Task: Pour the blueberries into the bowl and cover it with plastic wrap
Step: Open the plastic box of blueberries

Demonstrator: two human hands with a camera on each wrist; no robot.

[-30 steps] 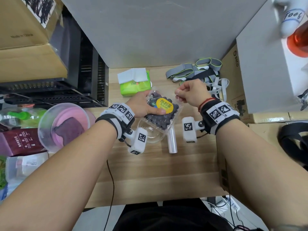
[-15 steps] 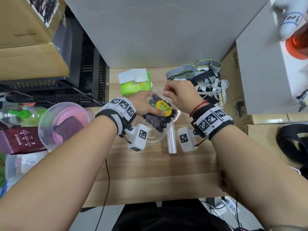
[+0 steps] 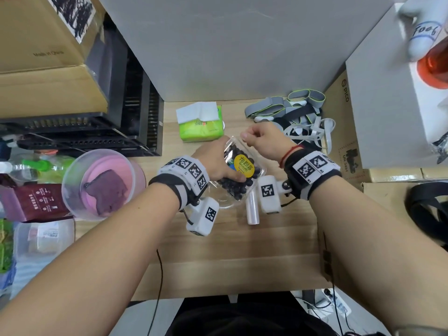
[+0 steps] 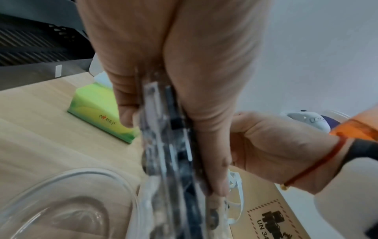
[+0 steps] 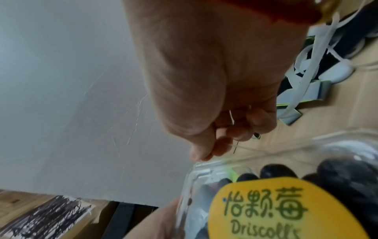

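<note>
Opening the blueberry clamshell over the glass bowl

The wooden bench (image 3: pixel 218 258) is carrying a clear glass bowl (image 4: pixel 67 198) near its middle, with a roll of plastic wrap (image 3: pixel 252 209) lying just beside it on the right, long axis running toward the near edge. The blueberry clamshell (image 3: pixel 240 173) is hanging tilted directly above the bowl, lid closed and yellow label facing up, its long axis slanting from the far edge down toward the bowl. The left hand (image 3: pixel 215 163) is gripping its left side, fingers (image 4: pixel 124 103) curled round the shell. The right hand (image 3: pixel 264 141) is sitting at the clamshell's far upper corner, fingers (image 5: pixel 223 145) pinched together on the lid's rim, seemingly to peel it open.
</note>
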